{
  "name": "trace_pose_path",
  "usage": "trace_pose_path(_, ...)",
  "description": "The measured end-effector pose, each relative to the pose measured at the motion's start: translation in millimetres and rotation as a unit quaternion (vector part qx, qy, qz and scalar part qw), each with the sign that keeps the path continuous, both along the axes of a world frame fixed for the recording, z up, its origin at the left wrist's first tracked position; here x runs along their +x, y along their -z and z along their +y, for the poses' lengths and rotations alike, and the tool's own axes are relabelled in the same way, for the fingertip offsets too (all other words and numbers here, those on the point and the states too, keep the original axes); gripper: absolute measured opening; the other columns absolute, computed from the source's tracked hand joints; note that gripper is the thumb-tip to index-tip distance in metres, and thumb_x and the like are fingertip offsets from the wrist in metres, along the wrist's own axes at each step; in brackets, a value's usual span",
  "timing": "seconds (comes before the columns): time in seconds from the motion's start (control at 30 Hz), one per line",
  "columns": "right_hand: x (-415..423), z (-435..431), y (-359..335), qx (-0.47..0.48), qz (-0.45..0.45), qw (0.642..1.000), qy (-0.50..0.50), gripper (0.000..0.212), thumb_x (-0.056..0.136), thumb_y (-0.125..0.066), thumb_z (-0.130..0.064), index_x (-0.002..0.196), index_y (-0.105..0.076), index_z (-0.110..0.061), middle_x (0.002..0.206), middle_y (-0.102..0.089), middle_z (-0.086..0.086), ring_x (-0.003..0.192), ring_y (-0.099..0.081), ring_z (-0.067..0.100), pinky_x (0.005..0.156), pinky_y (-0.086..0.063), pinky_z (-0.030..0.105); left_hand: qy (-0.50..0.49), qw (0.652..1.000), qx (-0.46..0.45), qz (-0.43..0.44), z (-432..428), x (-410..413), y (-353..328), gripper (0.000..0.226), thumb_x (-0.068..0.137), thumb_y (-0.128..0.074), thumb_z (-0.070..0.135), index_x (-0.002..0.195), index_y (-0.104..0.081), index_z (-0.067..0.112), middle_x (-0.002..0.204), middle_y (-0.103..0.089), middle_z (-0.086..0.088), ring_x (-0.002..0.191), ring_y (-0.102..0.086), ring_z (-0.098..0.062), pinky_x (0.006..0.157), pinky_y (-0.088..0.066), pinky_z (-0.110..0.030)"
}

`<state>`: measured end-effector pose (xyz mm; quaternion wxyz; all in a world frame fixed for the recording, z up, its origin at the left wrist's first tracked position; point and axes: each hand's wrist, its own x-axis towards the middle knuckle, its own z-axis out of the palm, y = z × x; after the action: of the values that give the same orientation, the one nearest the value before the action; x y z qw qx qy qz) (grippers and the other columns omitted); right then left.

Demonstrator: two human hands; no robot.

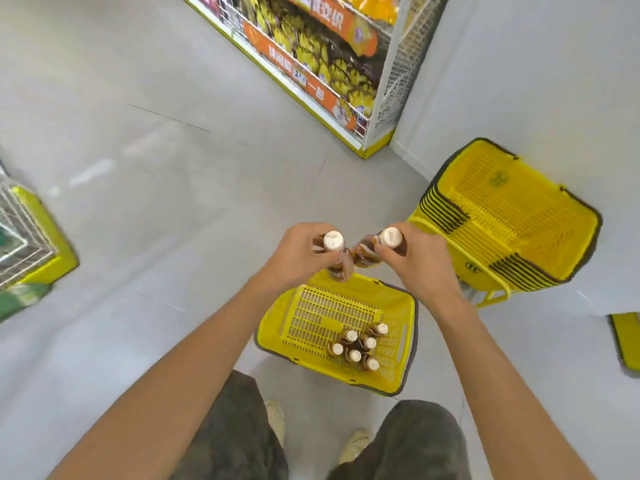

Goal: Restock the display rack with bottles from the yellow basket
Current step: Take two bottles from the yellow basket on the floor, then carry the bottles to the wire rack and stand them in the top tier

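On inspection I found both forearms bare to the edge of the view, with no sleeves, watch, rings or gloves on the left hand (pixel 294 258) or the right hand (pixel 415 263). The trousers (pixel 235 431) were loose, a mottled dark grey-brown cloth. The shoes (pixel 353 445) were pale cream, low-cut, with only their toes and uppers visible below the trouser legs.

The yellow basket (pixel 346 327) at lower centre is perforated plastic with a slight gloss. The bottles (pixel 356 348) in it have smooth white caps. The display rack (pixel 391 74) at upper right has white wire mesh. The floor (pixel 138 168) is smooth and softly reflective.
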<state>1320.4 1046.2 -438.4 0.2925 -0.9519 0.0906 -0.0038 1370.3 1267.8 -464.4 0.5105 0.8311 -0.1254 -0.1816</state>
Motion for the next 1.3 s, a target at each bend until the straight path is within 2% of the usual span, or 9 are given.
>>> trace_pose_path(0.1, 12, 31, -144, -0.005, -0.023, 0.998, -0.057, 0.028, 0.091, -0.078, -0.039, 0.105, -0.071, -0.017, 0.089, -0.078, 0.007, 0.083, -0.071, 0.027, 0.065, -0.048, 0.038, -0.041, 0.999, 0.004, -0.023, 41, -1, -151, 0.018, 0.082, -0.085, 0.006, 0.096, -0.075, 0.003, 0.092, -0.075, -0.018, 0.081, -0.064, -0.011, 0.077, -0.054, -0.021)
trace_pose_path(0.23, 25, 73, -298, 0.033, -0.067, 0.989, -0.126, 0.024, 0.088, -0.079, -0.043, 0.102, -0.072, -0.025, 0.090, -0.079, -0.003, 0.085, -0.075, 0.016, 0.073, -0.058, 0.042, -0.122, 0.990, 0.018, -0.061, 95, -15, -318, 0.018, 0.080, -0.088, 0.015, 0.092, -0.078, 0.008, 0.089, -0.076, -0.013, 0.076, -0.065, -0.009, 0.072, -0.050, -0.021)
trace_pose_path(0.4, 44, 140, -410, 0.054, -0.120, 0.960, -0.246, 0.026, 0.085, -0.081, -0.043, 0.101, -0.075, -0.022, 0.085, -0.077, -0.002, 0.082, -0.074, 0.019, 0.077, -0.058, 0.045, -0.217, 0.971, 0.021, -0.099, 160, -52, -430, 0.018, 0.079, -0.090, 0.026, 0.088, -0.078, 0.017, 0.081, -0.074, 0.001, 0.068, -0.064, 0.002, 0.065, -0.045, -0.008)
trace_pose_path(0.57, 43, 232, -450, 0.075, -0.136, 0.926, -0.345, 0.026, 0.086, -0.082, -0.040, 0.103, -0.076, -0.021, 0.085, -0.078, -0.002, 0.081, -0.074, 0.018, 0.079, -0.060, 0.043, -0.327, 0.937, 0.014, -0.125, 230, -100, -468, 0.017, 0.078, -0.090, 0.022, 0.090, -0.079, 0.017, 0.086, -0.078, 0.000, 0.071, -0.068, 0.004, 0.069, -0.053, -0.020)
trace_pose_path(0.67, 33, 299, -460, 0.096, -0.126, 0.906, -0.393, 0.026, 0.085, -0.084, -0.038, 0.104, -0.077, -0.021, 0.087, -0.078, -0.006, 0.082, -0.074, 0.013, 0.080, -0.060, 0.040, -0.368, 0.921, 0.021, -0.129, 280, -132, -479, 0.017, 0.080, -0.089, 0.018, 0.090, -0.078, 0.011, 0.085, -0.076, -0.009, 0.071, -0.067, -0.002, 0.060, -0.053, -0.019)
trace_pose_path(0.8, 9, 400, -465, 0.114, -0.103, 0.878, -0.453, 0.024, 0.085, -0.084, -0.037, 0.102, -0.077, -0.021, 0.087, -0.078, -0.007, 0.083, -0.073, 0.015, 0.080, -0.059, 0.042, -0.413, 0.899, 0.032, -0.141, 357, -181, -490, 0.013, 0.081, -0.088, 0.015, 0.085, -0.076, 0.012, 0.079, -0.075, -0.006, 0.070, -0.069, -0.007, 0.065, -0.053, -0.021)
trace_pose_path(0.9, -15, 479, -472, 0.132, -0.092, 0.858, -0.487, 0.023, 0.084, -0.084, -0.038, 0.099, -0.077, -0.022, 0.085, -0.078, -0.007, 0.083, -0.074, 0.014, 0.079, -0.059, 0.042, -0.451, 0.877, 0.062, -0.154, 421, -215, -499, 0.013, 0.080, -0.089, 0.020, 0.083, -0.076, 0.016, 0.078, -0.076, -0.003, 0.078, -0.075, -0.022, 0.071, -0.056, -0.037)
trace_pose_path(1.07, -51, 599, -485, 0.141, -0.098, 0.816, -0.552, 0.029, 0.082, -0.080, -0.042, 0.093, -0.075, -0.016, 0.080, -0.077, -0.001, 0.077, -0.072, 0.019, 0.074, -0.058, 0.046, -0.500, 0.842, 0.087, -0.182, 523, -264, -510, 0.016, 0.079, -0.090, 0.024, 0.082, -0.075, 0.031, 0.077, -0.075, 0.008, 0.074, -0.072, -0.008, 0.068, -0.055, -0.028)
trace_pose_path(1.3, -62, 741, -501, 0.141, -0.139, 0.759, -0.620, 0.027, 0.086, -0.081, -0.043, 0.085, -0.072, -0.018, 0.072, -0.071, -0.002, 0.071, -0.066, 0.019, 0.069, -0.055, 0.047, -0.558, 0.797, 0.080, -0.217, 649, -296, -516, 0.014, 0.080, -0.089, 0.029, 0.087, -0.078, 0.023, 0.081, -0.076, 0.004, 0.081, -0.075, -0.015, 0.075, -0.062, -0.045)
